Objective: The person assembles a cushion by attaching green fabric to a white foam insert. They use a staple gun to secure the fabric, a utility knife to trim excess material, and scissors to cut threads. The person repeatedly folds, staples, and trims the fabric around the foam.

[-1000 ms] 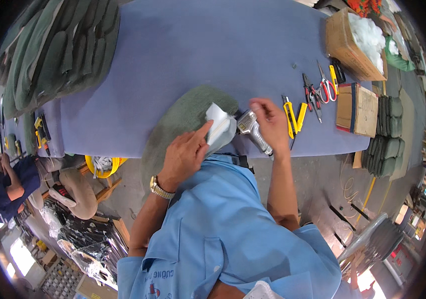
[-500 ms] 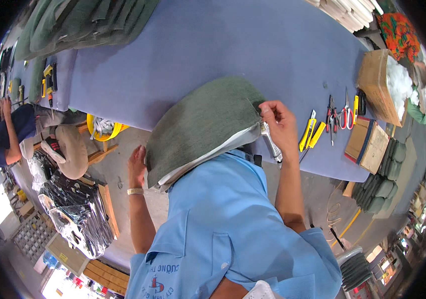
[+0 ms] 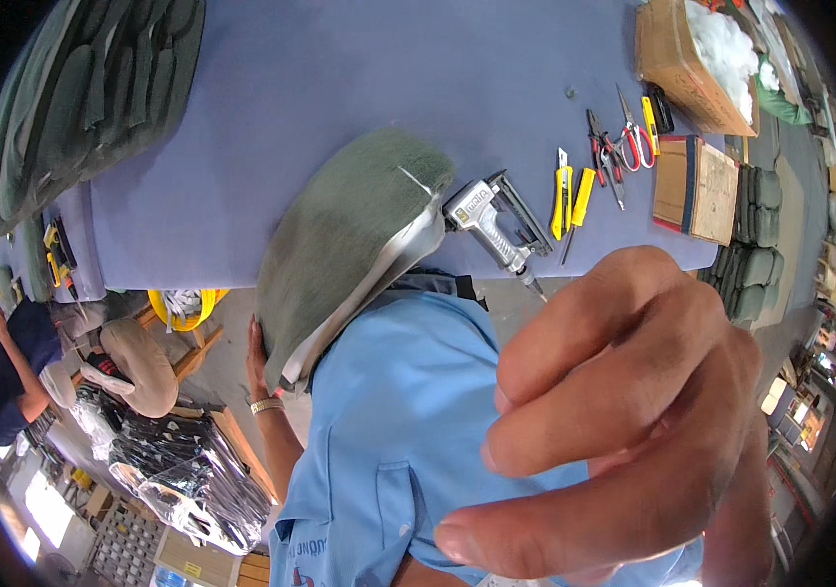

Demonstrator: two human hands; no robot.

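Green cushion [image 3: 339, 210]: it is partly on the bench [image 3: 339, 59], and its low left end pokes out past the front edge.
Which way it points: it is long and curved, and the long way goes from low left, by the left hand, up to the right.
White lining [image 3: 416, 245]: it peeks out along the side next to the blue shirt [image 3: 388, 382].
Left hand [image 3: 256, 354]: this one is nearer, with its fingers against the cushion's low left end. I cannot tell if they pinch it.
Right hand [image 3: 623, 411]: it is up high, well apart from the cushion, which lies ahead and to its left. Its fingers are bent, tips apart, and I see nothing between them.
Silver staple gun [image 3: 486, 223]: it lies at the cushion's right end. I cannot tell if they touch.
Yellow cutter [image 3: 562, 199]: it is right of the gun.
Writing: dark letters on the shirt, partly cut off, and letters on the gun.
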